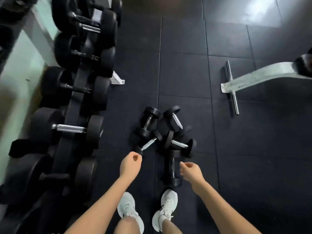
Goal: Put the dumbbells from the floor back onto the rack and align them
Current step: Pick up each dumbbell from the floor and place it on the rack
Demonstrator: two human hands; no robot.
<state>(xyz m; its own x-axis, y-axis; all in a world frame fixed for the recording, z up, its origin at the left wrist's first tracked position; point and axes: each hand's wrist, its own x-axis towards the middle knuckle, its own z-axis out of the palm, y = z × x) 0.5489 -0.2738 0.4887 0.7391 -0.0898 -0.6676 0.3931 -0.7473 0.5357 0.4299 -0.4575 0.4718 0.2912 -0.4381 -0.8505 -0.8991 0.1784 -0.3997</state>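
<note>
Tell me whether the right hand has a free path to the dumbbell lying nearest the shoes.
Probably yes. The right hand hovers empty, loosely curled, just beside that dumbbell, whose handle lies bare on the floor mat. Nothing covers it; the other dumbbells lie further ahead, only near its far end.

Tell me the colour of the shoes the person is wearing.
White shoes, with small dark marks on the sides, seen in the head view.

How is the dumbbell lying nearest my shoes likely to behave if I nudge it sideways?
The nearest dumbbell has round heads, so it would probably roll. It looks dense, likely heavy for its size. Its far head seems to sit against another dumbbell, which may shift.
</note>
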